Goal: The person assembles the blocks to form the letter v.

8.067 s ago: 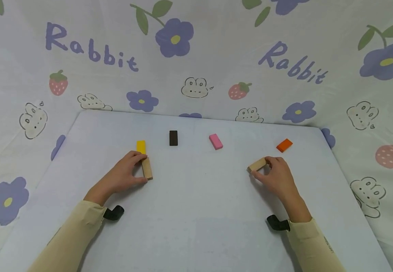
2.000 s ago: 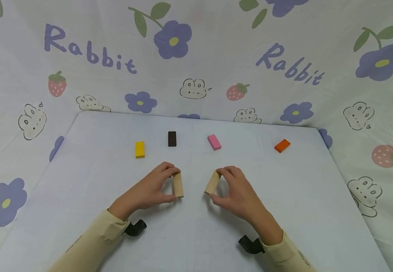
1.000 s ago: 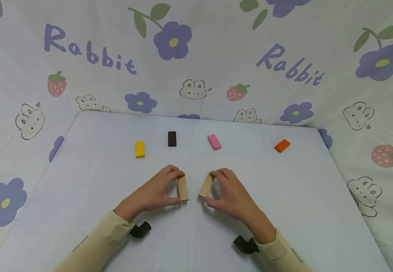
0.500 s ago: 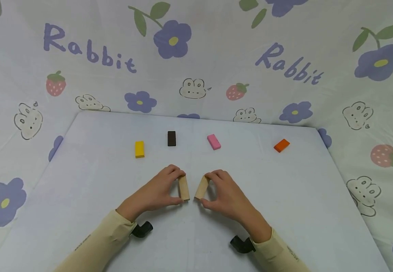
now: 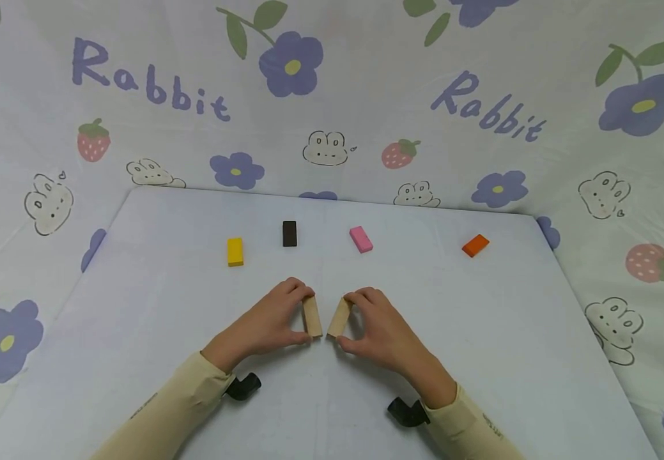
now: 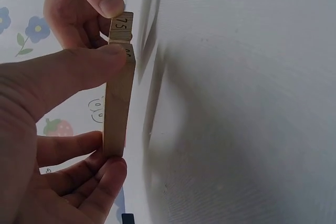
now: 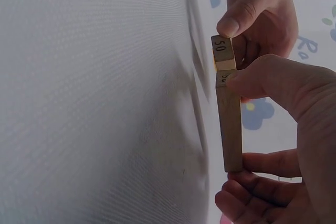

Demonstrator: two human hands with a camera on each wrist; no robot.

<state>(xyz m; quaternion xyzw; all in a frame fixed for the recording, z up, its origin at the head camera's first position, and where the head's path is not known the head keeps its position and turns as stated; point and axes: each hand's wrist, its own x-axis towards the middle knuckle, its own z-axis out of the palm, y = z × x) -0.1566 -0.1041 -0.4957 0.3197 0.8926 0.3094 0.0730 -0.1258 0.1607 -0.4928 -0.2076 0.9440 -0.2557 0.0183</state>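
Note:
In the head view my left hand pinches a plain wooden block by its ends, thumb at the near end and fingers at the far one. My right hand grips a second wooden block likewise, this one slanting. Their near ends almost meet, and a wider gap shows between the far ends. From the left wrist, the end of the right hand's block bears the number 75. From the right wrist, 50 is marked on the end of the left hand's block. Each thumb partly covers its own block's marking.
Beyond the hands, small yellow, dark brown, pink and orange blocks lie spread over the white table. A patterned cloth hangs behind the table and at its sides.
Both hands have come in from far apart to the middle and nearer the body, bringing their wooden blocks together. Over the last second the gap narrowed further. The coloured blocks stayed put.

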